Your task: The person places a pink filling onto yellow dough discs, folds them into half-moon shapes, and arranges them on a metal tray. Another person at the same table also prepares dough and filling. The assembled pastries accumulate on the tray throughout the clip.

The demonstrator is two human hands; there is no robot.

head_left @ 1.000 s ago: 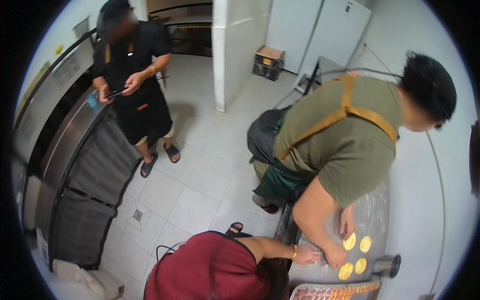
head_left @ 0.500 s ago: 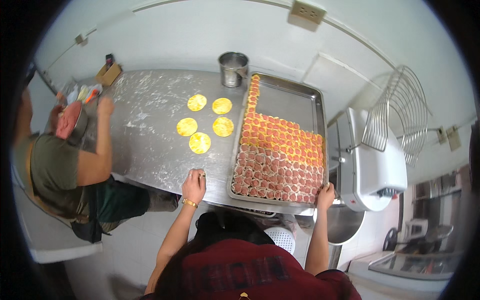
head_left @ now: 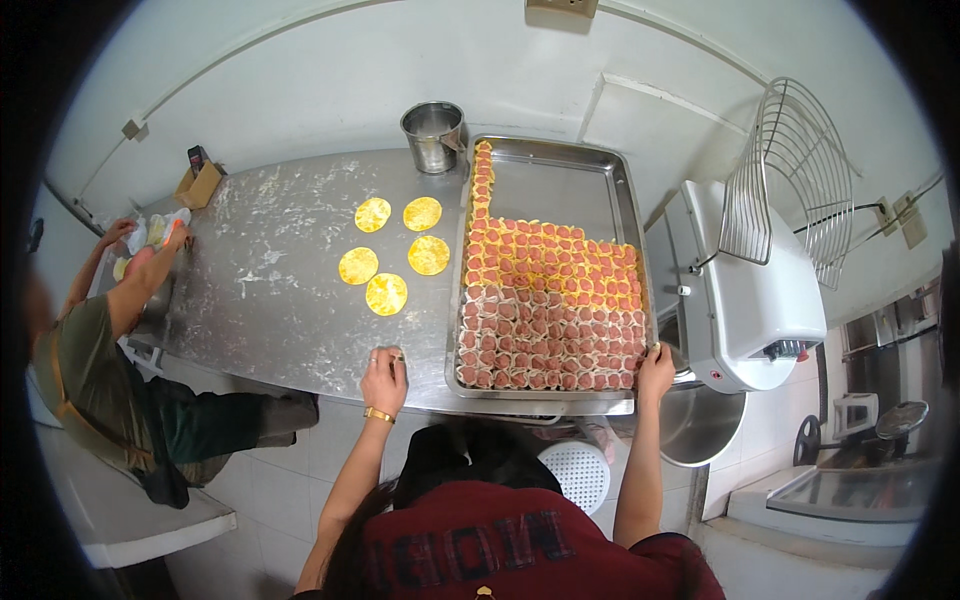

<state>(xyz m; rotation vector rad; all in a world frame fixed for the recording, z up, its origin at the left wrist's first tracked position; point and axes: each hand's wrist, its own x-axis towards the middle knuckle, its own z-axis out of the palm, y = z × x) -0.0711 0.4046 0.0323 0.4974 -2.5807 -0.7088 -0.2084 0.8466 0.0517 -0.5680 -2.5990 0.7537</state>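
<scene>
A large metal baking tray [head_left: 548,163] lies on the steel table, mostly covered with rows of small open-topped meat dumplings [head_left: 550,310]. The far rows have yellow wrappers, the near rows pale ones. My right hand [head_left: 655,372] grips the tray's rim at its near right corner. Over the table's front edge, left of the tray, my left hand [head_left: 384,380] has its fingers curled together; a small dark spot shows at them, too small to name. Beyond it lie several round yellow dumpling wrappers [head_left: 386,294], touched by neither hand.
A steel pot [head_left: 434,140] stands behind the tray. To the right is a white machine [head_left: 745,290] with a wire guard [head_left: 790,190] and steel bowl [head_left: 705,425]. A co-worker [head_left: 100,380] reaches over the far left of the flour-dusted table [head_left: 270,290], near a cardboard box [head_left: 198,186].
The whole view has shifted a little. The co-worker's arms now stretch farther toward the back left corner. My right hand stays at the tray's corner, and my left hand has hardly moved.
</scene>
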